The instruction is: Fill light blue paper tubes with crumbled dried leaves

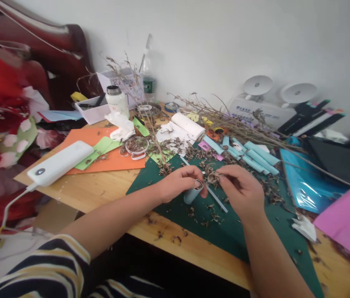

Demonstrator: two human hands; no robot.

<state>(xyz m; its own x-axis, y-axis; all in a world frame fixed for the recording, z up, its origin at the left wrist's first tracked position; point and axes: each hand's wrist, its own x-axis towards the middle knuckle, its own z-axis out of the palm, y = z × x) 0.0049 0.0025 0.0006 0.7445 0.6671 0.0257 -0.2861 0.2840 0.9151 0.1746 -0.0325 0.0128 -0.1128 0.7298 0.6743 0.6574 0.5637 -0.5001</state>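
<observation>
My left hand [183, 182] curls round a blue paper tube [190, 197], mouth up, over the green mat [165, 206]. My right hand [243, 191] pinches dried leaves [213, 178] just right of it. More blue rolls [257, 160] lie far right.

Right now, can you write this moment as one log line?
left hand: holds blue tube | right hand: pinches dry plant bits | below: green mat | nearby: more blue tubes

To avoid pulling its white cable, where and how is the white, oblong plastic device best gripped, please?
The white, oblong plastic device is probably best pinched midway across its long sides, from above: its upper face is uncovered, and the white cable enters its near left end.
</observation>
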